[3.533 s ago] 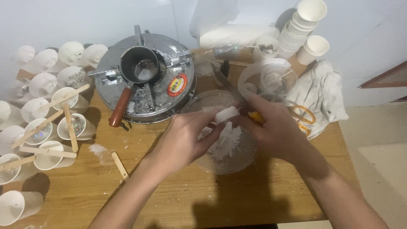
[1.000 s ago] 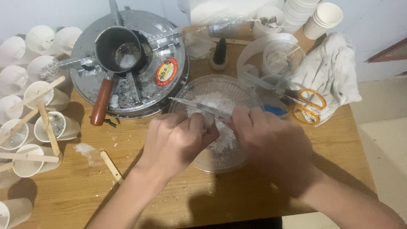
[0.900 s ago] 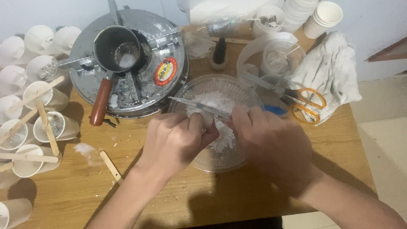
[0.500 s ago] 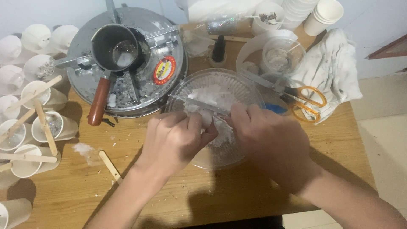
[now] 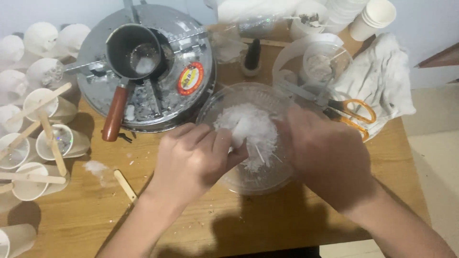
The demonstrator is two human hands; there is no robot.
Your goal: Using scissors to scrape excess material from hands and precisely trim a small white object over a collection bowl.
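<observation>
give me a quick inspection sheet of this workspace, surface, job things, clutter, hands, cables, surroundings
surface: wooden table, white crumbs near a loose wooden stick
job's things: clear glass bowl holding white flaky material
clutter: round metal appliance with a small pot on top; paper cups with sticks at left; orange-handled scissors; white cloth; stacked cups
grippers: left hand pinches a white lump at the bowl; right hand over the bowl's right side, fingers hidden
cables: nothing seen
surroundings: pale wall behind, light floor at right

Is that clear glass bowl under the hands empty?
No. The clear glass bowl holds a heap of white flaky material, piled near its middle.
</observation>
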